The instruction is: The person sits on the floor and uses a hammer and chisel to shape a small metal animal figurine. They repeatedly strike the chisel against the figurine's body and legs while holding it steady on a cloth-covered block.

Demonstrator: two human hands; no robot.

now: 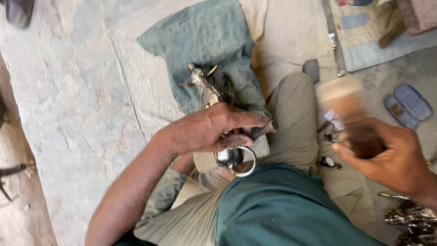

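My left hand grips a thin dark tool and presses a shiny metal ring piece against a grey stone block resting on my leg. My right hand is raised at the right, closed around a brown wooden mallet that is blurred by motion. A small metal figurine lies on a blue-grey cloth just beyond my left hand.
A stone floor spreads to the left. A small dark block, small metal bits, a pair of sandals and a mat lie at the right. Metal castings sit at the lower right.
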